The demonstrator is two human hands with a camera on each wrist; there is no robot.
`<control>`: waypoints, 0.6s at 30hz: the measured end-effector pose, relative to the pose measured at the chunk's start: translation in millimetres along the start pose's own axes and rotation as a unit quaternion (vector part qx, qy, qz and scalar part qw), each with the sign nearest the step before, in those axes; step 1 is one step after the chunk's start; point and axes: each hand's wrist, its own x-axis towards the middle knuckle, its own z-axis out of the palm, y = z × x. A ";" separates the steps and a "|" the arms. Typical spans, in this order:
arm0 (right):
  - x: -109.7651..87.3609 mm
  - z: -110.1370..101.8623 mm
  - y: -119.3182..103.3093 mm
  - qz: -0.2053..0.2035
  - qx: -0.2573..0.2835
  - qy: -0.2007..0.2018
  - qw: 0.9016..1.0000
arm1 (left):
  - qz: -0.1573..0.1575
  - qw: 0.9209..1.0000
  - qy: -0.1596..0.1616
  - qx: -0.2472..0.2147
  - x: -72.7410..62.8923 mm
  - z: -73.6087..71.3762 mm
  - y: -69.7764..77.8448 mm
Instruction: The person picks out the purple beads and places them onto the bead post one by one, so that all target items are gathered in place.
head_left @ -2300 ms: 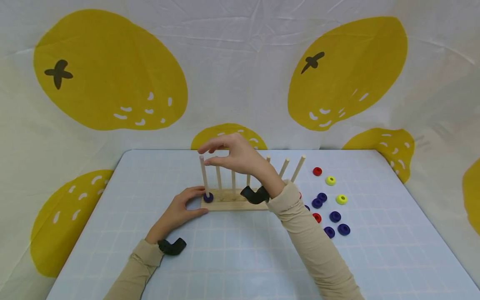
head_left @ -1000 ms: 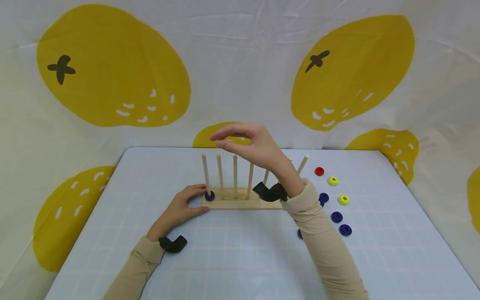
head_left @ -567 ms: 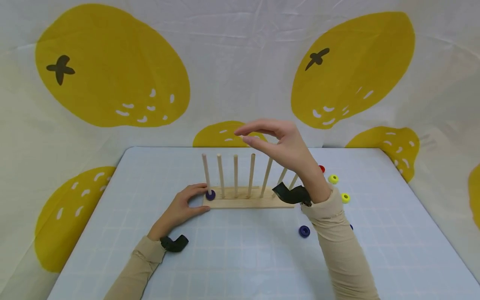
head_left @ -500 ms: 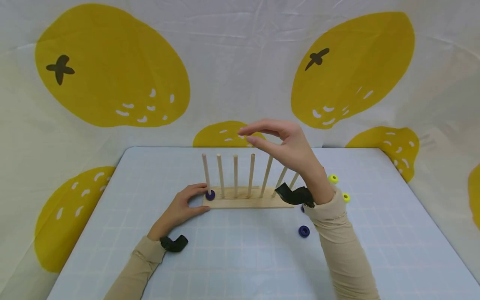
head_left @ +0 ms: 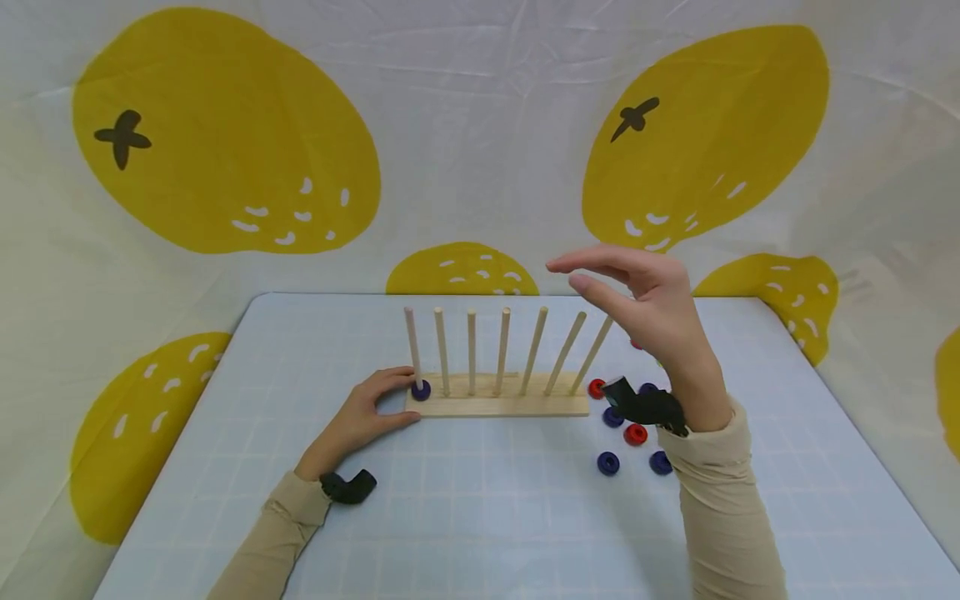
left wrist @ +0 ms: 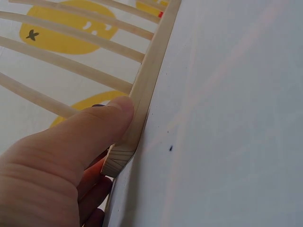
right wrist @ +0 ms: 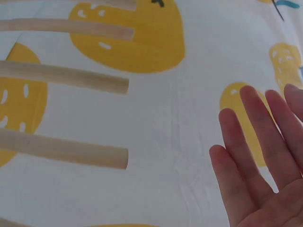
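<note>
A wooden peg stand (head_left: 495,407) with a row of upright pegs sits toward the back of the table. One dark blue ring (head_left: 421,391) lies at the foot of its leftmost peg. My left hand (head_left: 365,412) grips the stand's left end. In the left wrist view, the thumb (left wrist: 113,116) presses the front of the wooden base (left wrist: 154,71) while the fingers go behind the end. Raised above the right end of the stand, my right hand (head_left: 660,308) holds nothing. The right wrist view shows its fingers (right wrist: 232,137) spread apart, away from the peg tips (right wrist: 113,156).
Loose rings lie right of the stand, among them a red ring (head_left: 635,434), another red ring (head_left: 596,388) and a dark blue ring (head_left: 608,463). My right forearm and wrist hide others. A cloth with yellow fruit prints (head_left: 480,150) hangs behind the table (head_left: 465,517).
My right hand has moved from the top of the leftmost peg rightward, past the rightmost peg, its fingers bare throughout. The left hand stays on the stand's end.
</note>
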 end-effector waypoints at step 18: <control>-60.2 -53.0 5.4 0.104 -0.020 0.125 0.986 | 0.001 1.000 0.001 -0.001 -0.4 -0.2 2.4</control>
